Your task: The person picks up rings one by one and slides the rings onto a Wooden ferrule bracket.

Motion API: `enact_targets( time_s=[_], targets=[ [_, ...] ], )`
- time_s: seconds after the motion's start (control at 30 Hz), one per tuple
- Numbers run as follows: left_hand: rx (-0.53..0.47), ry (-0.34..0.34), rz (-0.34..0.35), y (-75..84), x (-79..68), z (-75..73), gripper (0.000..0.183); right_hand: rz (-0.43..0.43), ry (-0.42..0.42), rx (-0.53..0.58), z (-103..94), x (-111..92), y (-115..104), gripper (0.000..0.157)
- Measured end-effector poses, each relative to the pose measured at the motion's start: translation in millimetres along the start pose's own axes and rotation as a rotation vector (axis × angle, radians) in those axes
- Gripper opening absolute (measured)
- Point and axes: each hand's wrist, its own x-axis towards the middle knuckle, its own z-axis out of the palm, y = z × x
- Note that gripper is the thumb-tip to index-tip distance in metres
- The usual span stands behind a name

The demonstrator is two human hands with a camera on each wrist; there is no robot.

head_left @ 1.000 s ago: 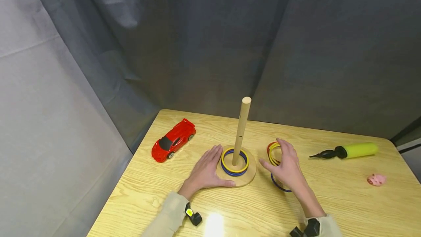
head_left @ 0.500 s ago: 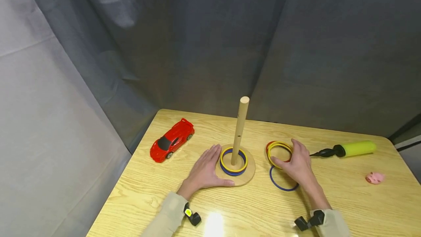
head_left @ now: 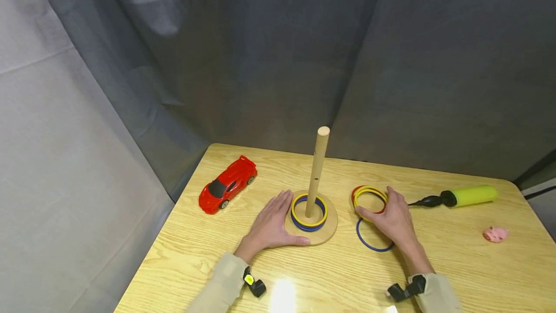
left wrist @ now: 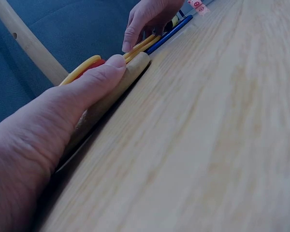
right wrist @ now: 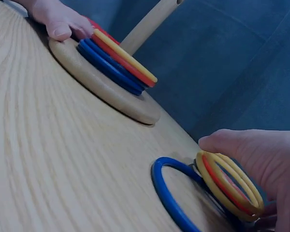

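My left hand point(head_left: 273, 228) holds the round wooden base point(head_left: 331, 223) of a ring-toss stand, thumb along the front edge and fingers along the left. From the base rises a wooden peg point(head_left: 317, 173). Yellow, red and blue rings point(right wrist: 128, 60) lie stacked around it in the right wrist view. To the right, my right hand point(head_left: 394, 219) grips a small stack of yellow and red rings point(right wrist: 227, 193), thumb on the near side and fingers at the far right. A single blue ring point(head_left: 376, 250) lies on the table, partly under that stack.
A red toy car point(head_left: 228, 185) is at the table's left. On the right are a green hand pump point(head_left: 475, 196) with a black nozzle and a pink pig toy point(head_left: 495, 234). A dark curtain point(head_left: 269, 62) hangs behind the table point(head_left: 347, 279).
My right hand has moved right across the ring stack, uncovering more of the yellow rings and the blue ring. My left hand stays on the base.
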Motion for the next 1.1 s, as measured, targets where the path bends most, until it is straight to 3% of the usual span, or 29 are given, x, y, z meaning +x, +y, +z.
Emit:
enact_targets(
  time_s=[0.17,0.5,0.8,1.1],
  targets=[
    [-0.001,0.006,0.006,0.2,0.1,-0.1,0.141,-0.016,0.045,-0.046,7.4,1.4,3.3,0.122],
    [-0.007,0.003,0.010,0.8,-0.1,-0.9,0.142,-0.053,0.109,-0.038,10.8,0.6,6.1,0.111],
    [0.001,0.001,0.007,-0.8,-4.1,0.2,0.142,-0.047,0.094,-0.008,6.1,-2.4,4.6,0.112],
    [0.005,0.008,0.017,0.5,-1.4,-0.2,0.141,-0.100,0.149,-0.025,-7.7,-4.3,-14.9,0.106]
  ],
)
